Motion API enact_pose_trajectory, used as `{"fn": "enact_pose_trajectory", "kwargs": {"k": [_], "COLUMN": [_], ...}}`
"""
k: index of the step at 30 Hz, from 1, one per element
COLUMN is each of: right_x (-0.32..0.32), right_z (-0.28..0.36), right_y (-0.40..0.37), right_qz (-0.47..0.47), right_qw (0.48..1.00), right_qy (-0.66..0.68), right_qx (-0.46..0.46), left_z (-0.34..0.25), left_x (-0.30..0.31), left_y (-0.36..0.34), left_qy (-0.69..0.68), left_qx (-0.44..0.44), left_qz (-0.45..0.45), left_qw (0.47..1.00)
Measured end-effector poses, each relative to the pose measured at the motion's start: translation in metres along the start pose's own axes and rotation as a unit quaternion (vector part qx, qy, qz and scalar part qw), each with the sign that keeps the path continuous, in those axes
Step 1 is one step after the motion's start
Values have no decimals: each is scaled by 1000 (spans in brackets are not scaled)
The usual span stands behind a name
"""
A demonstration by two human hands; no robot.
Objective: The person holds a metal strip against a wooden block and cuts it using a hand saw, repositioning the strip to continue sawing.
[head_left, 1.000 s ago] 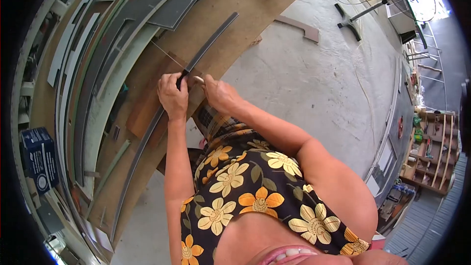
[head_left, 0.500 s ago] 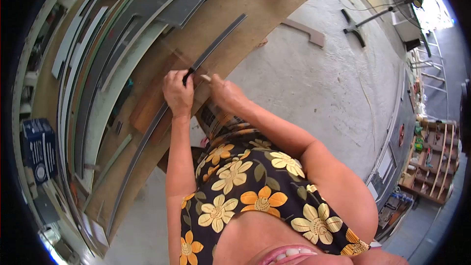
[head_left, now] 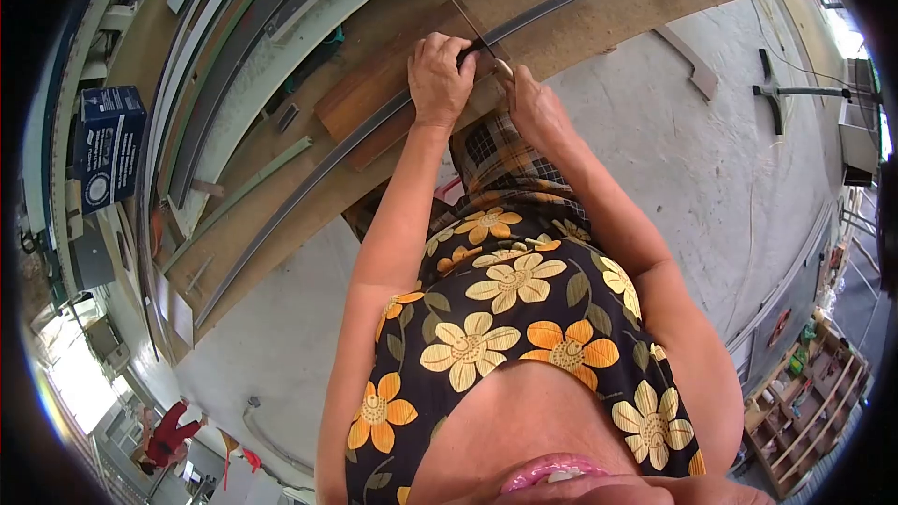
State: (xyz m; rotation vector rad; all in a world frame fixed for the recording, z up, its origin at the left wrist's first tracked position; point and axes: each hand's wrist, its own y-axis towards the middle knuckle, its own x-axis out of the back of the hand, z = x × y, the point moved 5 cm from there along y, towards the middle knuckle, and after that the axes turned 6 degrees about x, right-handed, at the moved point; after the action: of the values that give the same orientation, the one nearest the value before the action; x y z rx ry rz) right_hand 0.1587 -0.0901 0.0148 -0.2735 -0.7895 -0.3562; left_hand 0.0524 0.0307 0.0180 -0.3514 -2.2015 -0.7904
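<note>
The left hand clasps a long dark-grey strip over a wooden board. The right hand grips a thin-bladed tool by its pale handle.

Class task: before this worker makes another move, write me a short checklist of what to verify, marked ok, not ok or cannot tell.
1. Left hand holding the long dark strip: ok, the fingers are closed around it.
2. Right hand gripping the pale handle: ok.
3. Brown board under the strip beside the left hand: ok, the strip passes over it.
4. Left fingers well clear of the thin tool: not ok, they sit close to where it crosses the strip.
5. Thin tool touching the strip: cannot tell from this single view from above.
</note>
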Motion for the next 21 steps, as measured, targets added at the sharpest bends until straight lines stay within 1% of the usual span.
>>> {"fn": "enact_pose_trajectory", "kwargs": {"k": [3,6,9,12,15,18,21], "right_x": [1,2,5,7,-1,-2,0], "right_z": [-7,-21,-21,-11,-3,-9,-22], "right_y": [-18,-53,-61,-28,2,-11,-46], "right_qz": [19,36,38,17,4,16,25], "right_qw": [1000,998,998,1000,1000,1000,999], "right_qy": [-1,-2,-15,13,-16,-2,-6], "right_qx": [-13,-46,-55,-16,7,-12,-28], "left_z": [-2,-1,-2,-2,-1,0,0], "left_x": [1,0,1,1,0,-1,-1], "left_y": [-1,0,-1,0,0,-1,-1], "left_qy": [4,-1,-2,2,-2,3,0], "left_qx": [3,12,12,15,10,13,14], "left_qz": [-5,1,-1,-1,-3,-5,1], "left_qw": [1000,1000,1000,1000,1000,1000,1000]}}
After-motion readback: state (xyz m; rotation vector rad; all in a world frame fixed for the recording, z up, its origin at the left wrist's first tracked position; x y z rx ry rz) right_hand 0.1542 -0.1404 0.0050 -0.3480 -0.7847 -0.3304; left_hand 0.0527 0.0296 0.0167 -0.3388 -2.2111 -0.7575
